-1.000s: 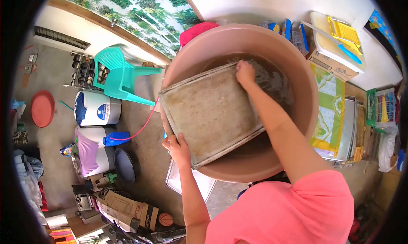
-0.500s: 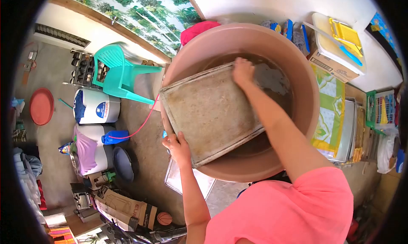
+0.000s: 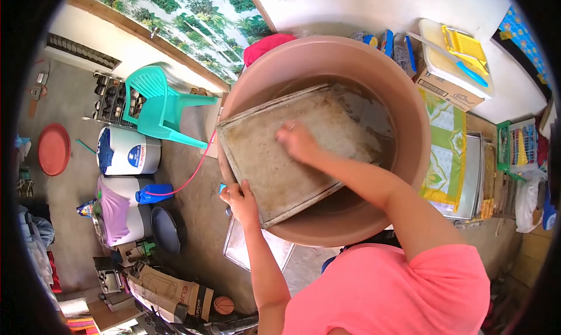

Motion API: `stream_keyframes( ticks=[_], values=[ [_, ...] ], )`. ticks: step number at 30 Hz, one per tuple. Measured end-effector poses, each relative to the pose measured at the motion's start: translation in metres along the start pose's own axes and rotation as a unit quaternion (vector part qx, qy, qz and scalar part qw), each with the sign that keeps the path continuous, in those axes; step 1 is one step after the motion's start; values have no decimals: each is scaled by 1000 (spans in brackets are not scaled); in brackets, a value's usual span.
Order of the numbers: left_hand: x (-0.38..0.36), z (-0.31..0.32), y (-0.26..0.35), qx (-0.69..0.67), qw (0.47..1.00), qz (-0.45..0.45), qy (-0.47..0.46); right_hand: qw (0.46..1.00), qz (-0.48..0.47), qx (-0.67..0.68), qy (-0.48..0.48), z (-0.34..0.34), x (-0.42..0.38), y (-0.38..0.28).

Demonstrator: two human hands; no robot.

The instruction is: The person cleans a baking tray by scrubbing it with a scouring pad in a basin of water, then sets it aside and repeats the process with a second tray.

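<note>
- A shallow, rectangular tray [image 3: 274,177] lies slantwise across a wide brown tub [image 3: 409,95], its broad, stained face turned up toward the person.
- Its long axis runs from lower left to upper right in the view, the longer edges only slightly longer than the short ones.
- The left short end overlaps the tub's rim; the opposite end reaches into the tub, beside the murky water [image 3: 383,122].
- The left hand [image 3: 242,205] is clamped on the left short edge close to the nearest corner, thumb on the upper face.
- The right hand [image 3: 297,142] is on the tray's face, above the middle, with its fingers bunched together and blurred; whether they close on anything cannot be told.
- The right forearm crosses the tray's right-hand part and the tub's rim.
- Below the left hand, a pale flat panel [image 3: 274,250] lies partly under the tub's edge.
- Left of the tub stands a green chair [image 3: 155,116], near a pink hose [image 3: 196,174].
</note>
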State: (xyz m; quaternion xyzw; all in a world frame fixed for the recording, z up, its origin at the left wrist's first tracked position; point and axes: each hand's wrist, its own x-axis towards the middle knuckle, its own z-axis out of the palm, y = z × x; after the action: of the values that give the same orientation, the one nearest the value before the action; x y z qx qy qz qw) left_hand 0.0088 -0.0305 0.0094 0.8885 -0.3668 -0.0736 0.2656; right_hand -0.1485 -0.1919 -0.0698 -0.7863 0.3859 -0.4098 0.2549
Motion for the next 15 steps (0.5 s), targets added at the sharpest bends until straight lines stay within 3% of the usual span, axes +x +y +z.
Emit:
stream_keyframes(
  ticks=[1, 3, 5, 8, 9, 10, 11, 13, 15],
  values=[
    [0, 0, -2, 1, 1000, -2, -1, 997, 60, -46, 5, -3, 7, 36],
    [-2, 0, -1, 8, 1000, -1, 0, 962, 238, -88, 104, -29, 23, 104],
    [0, 1, -2, 12, 1000, 3, 6, 929, 228, -211, 202, -49, 19, 141],
    [1, 6, -6, 12, 1000, 21, 16, 952, 245, -65, 169, -9, 18, 100],
    [1, 8, -8, 9, 999, 30, 25, 980, 187, -55, 47, 2, 14, 61],
    [0, 8, -10, 6, 999, 38, 36, 992, 121, -21, 9, 20, 8, 25],
    [0, 8, -11, 12, 999, 41, 32, 993, 56, 57, 89, 40, 4, -16],
    [2, 8, -12, 23, 998, 50, 28, 987, -48, 144, 46, 53, 10, -73],
    [3, 8, -11, 30, 998, 43, 23, 990, -52, 127, 38, 69, 39, -80]
  ],
)
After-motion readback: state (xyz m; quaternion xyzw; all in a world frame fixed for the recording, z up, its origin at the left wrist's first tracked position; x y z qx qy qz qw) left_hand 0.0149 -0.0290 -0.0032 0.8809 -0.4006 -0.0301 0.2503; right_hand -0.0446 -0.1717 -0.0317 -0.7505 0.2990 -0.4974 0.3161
